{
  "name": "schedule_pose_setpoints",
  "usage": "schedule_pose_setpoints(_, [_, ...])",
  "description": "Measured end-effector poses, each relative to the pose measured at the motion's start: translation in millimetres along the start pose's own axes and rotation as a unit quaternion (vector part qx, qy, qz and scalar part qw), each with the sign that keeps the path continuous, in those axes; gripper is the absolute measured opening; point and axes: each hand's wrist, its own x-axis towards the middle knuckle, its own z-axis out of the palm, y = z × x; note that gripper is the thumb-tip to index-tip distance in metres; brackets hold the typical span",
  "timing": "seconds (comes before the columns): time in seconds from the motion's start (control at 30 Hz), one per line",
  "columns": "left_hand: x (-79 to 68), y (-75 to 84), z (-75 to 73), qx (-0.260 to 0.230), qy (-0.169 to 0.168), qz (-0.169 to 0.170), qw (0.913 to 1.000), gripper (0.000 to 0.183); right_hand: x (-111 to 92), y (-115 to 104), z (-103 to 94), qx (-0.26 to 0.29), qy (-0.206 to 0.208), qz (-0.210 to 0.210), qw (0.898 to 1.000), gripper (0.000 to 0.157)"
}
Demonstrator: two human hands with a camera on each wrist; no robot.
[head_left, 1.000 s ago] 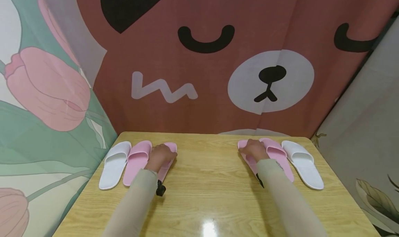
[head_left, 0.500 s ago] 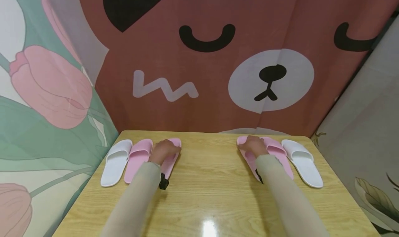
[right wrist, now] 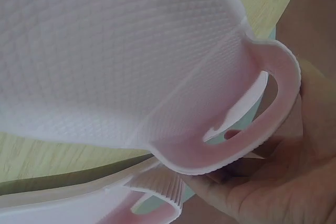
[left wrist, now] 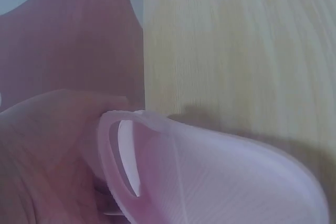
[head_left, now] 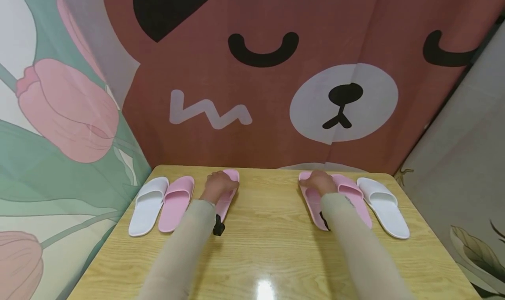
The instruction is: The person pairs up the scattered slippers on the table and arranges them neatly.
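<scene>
In the head view my left hand (head_left: pixel 218 187) grips a pink slipper (head_left: pixel 225 201) over its strap, toe pointing away from me. The left wrist view shows that slipper (left wrist: pixel 236 177) with its strap in the hand and a shadow beside it on the tabletop. My right hand (head_left: pixel 321 182) holds another pink slipper (head_left: pixel 313 201) by the strap, right of centre. Its textured sole (right wrist: pixel 121 56) fills much of the right wrist view. Beside the hands lie one pink slipper (head_left: pixel 173 208) on the left and one pink slipper (head_left: pixel 351 194) on the right, partly behind my sleeve.
A white slipper (head_left: pixel 145 212) lies at the table's left side, another white slipper (head_left: pixel 385 208) at its right. The wooden table (head_left: pixel 268 230) meets a bear-print curtain (head_left: pixel 236 151) at the back. Printed curtains also flank both sides.
My left hand has carried its pink slipper to the right, away from the pink slipper beside it. My right hand, with its slipper, has shifted only slightly left.
</scene>
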Motion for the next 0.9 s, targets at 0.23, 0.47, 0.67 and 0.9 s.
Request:
schedule_pose_setpoints(0.23, [4.0, 15.9, 8.5, -0.016, 0.006, -0.013, 0.9998, 0.068, -4, -9, 0.1, 0.004, -0.012, 0.014, 1.0, 0.066])
schedule_pose_setpoints(0.47, [7.0, 29.9, 14.3, -0.028, 0.024, -0.023, 0.999, 0.08, -2, -12, 4.5, 0.017, -0.001, 0.002, 1.0, 0.053])
schedule_pose_setpoints(0.67, [8.9, 38.4, 19.2, -0.025, 0.036, -0.02, 0.9988, 0.076, 2, -17, 8.4, 0.009, 0.014, -0.009, 1.0, 0.042])
schedule_pose_setpoints(0.9, [11.9, 45.4, 23.5, -0.05, 0.029, -0.016, 0.9982, 0.062, 4, -24, 11.4, 0.007, 0.025, -0.012, 1.0, 0.04])
